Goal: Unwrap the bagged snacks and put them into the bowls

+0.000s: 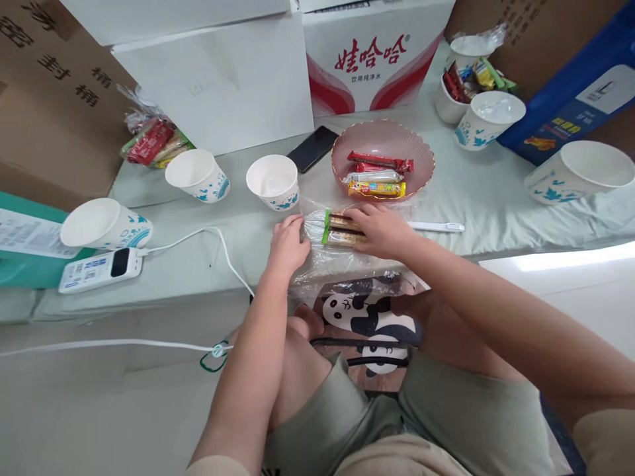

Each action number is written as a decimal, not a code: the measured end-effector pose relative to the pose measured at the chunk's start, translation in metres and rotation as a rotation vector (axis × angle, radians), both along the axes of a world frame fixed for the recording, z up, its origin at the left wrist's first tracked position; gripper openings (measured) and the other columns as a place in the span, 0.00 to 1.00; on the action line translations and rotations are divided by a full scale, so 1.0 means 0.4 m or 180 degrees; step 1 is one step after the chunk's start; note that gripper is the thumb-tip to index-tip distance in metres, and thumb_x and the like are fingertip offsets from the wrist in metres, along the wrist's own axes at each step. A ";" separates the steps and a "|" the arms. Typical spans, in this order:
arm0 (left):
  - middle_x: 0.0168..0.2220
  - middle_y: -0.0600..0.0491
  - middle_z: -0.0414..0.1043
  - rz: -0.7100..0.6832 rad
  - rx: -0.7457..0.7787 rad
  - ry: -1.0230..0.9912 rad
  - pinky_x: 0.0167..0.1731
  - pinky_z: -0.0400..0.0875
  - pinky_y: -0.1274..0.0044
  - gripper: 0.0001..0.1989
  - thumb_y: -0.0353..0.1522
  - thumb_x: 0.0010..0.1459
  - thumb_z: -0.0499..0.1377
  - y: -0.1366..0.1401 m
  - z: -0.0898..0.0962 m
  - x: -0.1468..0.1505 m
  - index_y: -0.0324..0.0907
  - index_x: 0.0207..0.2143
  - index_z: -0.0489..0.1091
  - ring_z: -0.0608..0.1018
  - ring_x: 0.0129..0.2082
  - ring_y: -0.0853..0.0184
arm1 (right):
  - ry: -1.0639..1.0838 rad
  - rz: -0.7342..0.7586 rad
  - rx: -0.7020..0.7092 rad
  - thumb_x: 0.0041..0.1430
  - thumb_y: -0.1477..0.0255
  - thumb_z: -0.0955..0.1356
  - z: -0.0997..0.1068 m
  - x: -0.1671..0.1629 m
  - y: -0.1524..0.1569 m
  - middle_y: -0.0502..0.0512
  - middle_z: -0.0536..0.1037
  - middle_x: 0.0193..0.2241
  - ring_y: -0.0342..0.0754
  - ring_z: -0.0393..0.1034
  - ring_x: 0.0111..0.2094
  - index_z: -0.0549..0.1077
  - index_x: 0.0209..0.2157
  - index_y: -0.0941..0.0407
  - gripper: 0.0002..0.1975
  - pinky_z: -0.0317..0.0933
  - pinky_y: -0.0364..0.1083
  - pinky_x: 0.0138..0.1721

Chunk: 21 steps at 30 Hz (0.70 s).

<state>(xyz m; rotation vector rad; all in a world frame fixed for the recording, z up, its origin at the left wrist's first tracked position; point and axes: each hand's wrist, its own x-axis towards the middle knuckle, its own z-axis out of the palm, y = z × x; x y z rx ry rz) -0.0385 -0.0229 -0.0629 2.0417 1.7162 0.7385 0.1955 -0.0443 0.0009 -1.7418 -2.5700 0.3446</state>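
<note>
A clear plastic bag (pixel 317 264) lies spread at the table's front edge, partly hanging over it. My left hand (pixel 289 246) has its fingers curled on the bag's left side, just in front of a paper cup (pixel 273 182). On the bag lie wrapped snack bars (pixel 342 229) side by side, with green wrapper ends pointing left. My right hand (pixel 381 231) is closed over their right end. Behind it stands a pink scalloped bowl (pixel 424 158) holding several red, white and yellow wrapped snacks (pixel 380 177). A white stick-like tool (pixel 439 227) extends to the right from behind my right hand.
A black phone (pixel 313 149) lies behind the cups. More paper cups (pixel 196 175) stand left and right. White boxes (pixel 372 59) line the back. A power strip (pixel 102 270) with a white cable sits at left. A snack-filled white container (pixel 451 99) stands back right.
</note>
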 end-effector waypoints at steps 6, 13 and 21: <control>0.58 0.43 0.73 -0.0052 0.0110 -0.0318 0.63 0.66 0.57 0.26 0.19 0.46 0.58 0.006 0.045 0.028 0.41 0.49 0.74 0.74 0.58 0.50 | -0.0308 -0.0056 -0.0271 0.51 0.65 0.71 0.020 -0.011 0.000 0.68 0.74 0.52 0.67 0.69 0.52 0.63 0.63 0.55 0.37 0.65 0.57 0.45; 0.58 0.43 0.71 -0.0175 0.0254 -0.1001 0.47 0.78 0.70 0.23 0.22 0.49 0.60 0.013 0.073 0.051 0.40 0.50 0.72 0.76 0.56 0.57 | -0.0161 -0.0079 -0.0214 0.54 0.70 0.67 0.019 -0.019 -0.047 0.64 0.75 0.46 0.58 0.72 0.43 0.67 0.52 0.56 0.22 0.59 0.49 0.35; 0.64 0.42 0.65 -0.0342 -0.0268 -0.1452 0.30 0.74 0.79 0.28 0.20 0.49 0.56 0.012 0.088 0.021 0.40 0.55 0.70 0.79 0.38 0.70 | -0.0070 -0.0314 -0.0518 0.59 0.71 0.63 0.054 -0.027 -0.041 0.63 0.79 0.42 0.57 0.73 0.39 0.67 0.49 0.58 0.16 0.56 0.49 0.35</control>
